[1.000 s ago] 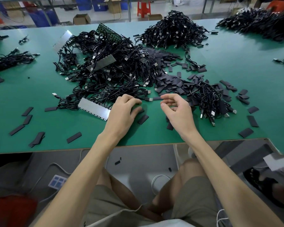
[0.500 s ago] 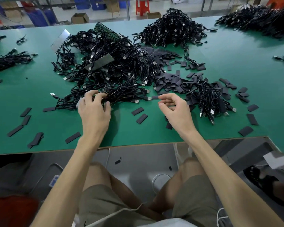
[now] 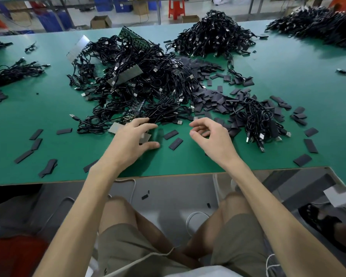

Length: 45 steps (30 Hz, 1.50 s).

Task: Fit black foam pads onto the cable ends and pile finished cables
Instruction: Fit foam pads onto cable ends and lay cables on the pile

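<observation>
The desk [image 3: 288, 80] has a smooth green top with a faint sheen; the foam pads [image 3: 175, 143] look matt black (soft-looking), the cables [image 3: 148, 82] glossy, with bright metal plugs [image 3: 179, 122].

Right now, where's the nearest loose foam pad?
In the head view, centre: a foam pad lies on the green table between your left hand and right hand, beside a second pad.

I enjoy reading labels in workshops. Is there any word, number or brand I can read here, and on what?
No text here can be read.
Cardboard box: any print is too blurred.
Green circuit board: markings too small.
USB plug: no legible mark.
</observation>
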Available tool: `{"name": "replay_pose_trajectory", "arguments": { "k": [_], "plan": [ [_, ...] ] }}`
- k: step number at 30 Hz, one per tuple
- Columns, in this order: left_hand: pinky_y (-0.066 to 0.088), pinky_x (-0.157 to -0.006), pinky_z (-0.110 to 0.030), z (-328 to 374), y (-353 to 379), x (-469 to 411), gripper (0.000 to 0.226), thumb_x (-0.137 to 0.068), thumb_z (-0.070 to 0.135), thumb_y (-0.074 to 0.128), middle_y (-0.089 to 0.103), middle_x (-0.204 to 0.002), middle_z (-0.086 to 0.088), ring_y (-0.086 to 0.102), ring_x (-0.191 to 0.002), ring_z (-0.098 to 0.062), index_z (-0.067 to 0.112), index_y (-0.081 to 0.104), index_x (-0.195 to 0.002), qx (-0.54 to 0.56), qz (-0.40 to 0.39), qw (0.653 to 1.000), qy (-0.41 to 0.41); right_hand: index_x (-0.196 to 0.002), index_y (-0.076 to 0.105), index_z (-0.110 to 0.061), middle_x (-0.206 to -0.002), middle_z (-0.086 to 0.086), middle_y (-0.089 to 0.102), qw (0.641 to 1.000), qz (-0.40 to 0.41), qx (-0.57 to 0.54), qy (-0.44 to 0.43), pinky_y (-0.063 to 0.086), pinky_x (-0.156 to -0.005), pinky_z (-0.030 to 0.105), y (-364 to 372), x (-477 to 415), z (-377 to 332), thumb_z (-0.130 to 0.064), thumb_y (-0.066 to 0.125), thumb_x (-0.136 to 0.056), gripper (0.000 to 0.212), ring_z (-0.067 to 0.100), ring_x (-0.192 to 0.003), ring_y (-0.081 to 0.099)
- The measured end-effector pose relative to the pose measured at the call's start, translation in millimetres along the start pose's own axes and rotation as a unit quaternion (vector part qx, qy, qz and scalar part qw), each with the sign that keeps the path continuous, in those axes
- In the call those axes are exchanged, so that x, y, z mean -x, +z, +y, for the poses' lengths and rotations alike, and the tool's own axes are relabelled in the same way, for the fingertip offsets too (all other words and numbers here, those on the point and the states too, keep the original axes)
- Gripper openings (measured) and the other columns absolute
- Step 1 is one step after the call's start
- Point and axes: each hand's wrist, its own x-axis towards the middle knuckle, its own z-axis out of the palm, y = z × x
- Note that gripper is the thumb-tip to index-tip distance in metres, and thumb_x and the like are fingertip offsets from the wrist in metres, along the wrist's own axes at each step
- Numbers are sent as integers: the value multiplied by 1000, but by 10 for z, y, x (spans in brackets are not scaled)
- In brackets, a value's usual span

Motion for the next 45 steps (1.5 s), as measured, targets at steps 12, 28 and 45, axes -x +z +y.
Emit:
{"name": "replay_pose_trajectory", "arguments": {
  "k": [12, 28, 45],
  "plan": [
    [11, -109, -38, -247, 139, 28, 37, -94, 37, 71, 42, -155, 16, 32, -144, -12, 40, 63, -129, 18, 110, 992, -59, -106, 72, -17, -93, -7, 72, 1000, -6, 1, 2, 44, -78, 7, -1, -4, -2, -12, 69, -92, 15, 2, -86, 62],
    [23, -97, -44, 93, 331, -17, 55, -81, 70, 63, 50, -140, 23, 39, -132, -10, 45, 62, -129, -9, 96, 995, 7, -108, 72, -18, -95, -6, 72, 1000, -23, 20, -8, 42, -80, 6, -14, 11, -34, -12, 70, -91, 18, 5, -90, 63],
    [31, -104, -36, 197, 317, 46, 43, -91, 47, 68, 64, -128, 3, 54, -117, -24, 18, 70, -123, -33, 114, 991, 65, -135, 65, -23, -123, -12, 67, 979, -116, 129, -106, 34, -98, 14, -3, 52, -69, -10, 65, -97, 40, 10, -115, 48]
  ]
}}
